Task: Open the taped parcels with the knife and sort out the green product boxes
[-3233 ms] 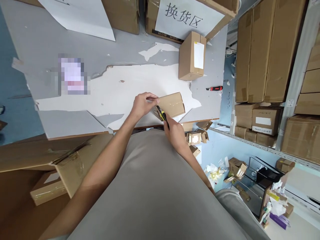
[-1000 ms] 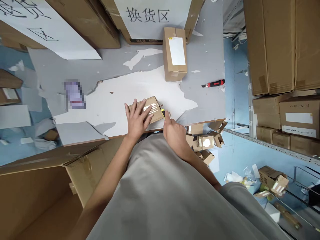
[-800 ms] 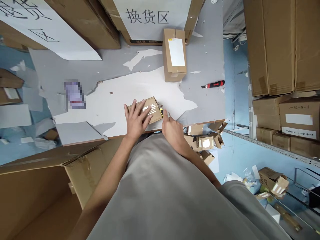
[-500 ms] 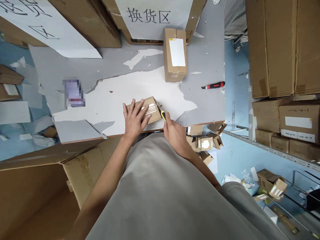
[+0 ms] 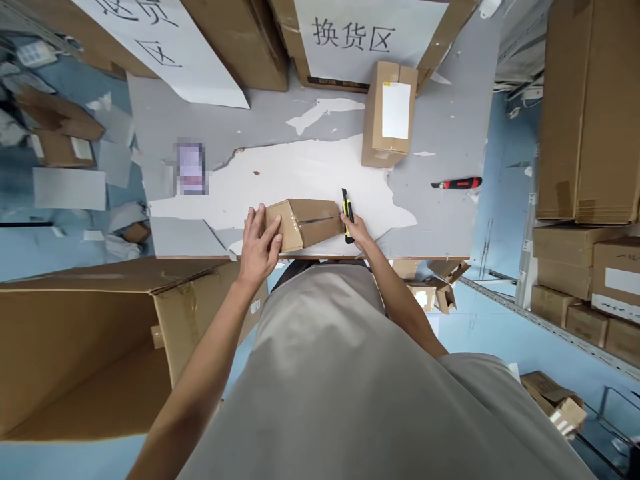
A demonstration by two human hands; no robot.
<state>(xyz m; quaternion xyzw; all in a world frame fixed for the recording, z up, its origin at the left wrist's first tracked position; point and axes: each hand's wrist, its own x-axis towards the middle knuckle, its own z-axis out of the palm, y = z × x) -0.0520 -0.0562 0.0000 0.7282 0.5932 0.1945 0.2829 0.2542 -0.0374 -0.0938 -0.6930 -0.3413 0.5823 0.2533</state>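
A small brown cardboard box (image 5: 316, 230) lies near the front edge of the worktable, with a dark slit running along its upper face. My left hand (image 5: 260, 243) grips its left end, fingertips and thumb against the cardboard. At the right end is my right hand (image 5: 358, 230), its fingers closed on a yellow-and-black utility knife (image 5: 345, 203). The knife points away from me, alongside the box's end. Part of its handle is hidden behind the fingers, which also come close to the box.
A taller taped box (image 5: 373, 127) with a white label stands behind. Right of it lies a red-and-black utility knife (image 5: 457, 183). A blurred purple item (image 5: 191, 167) is at left. Large cartons with paper signs (image 5: 370, 40) line the back; an open carton (image 5: 185, 320) stands front left.
The small box has been turned, so its slit face shows and its striped label no longer does. The yellow knife has left the cut edge and points away. The view has shifted left.
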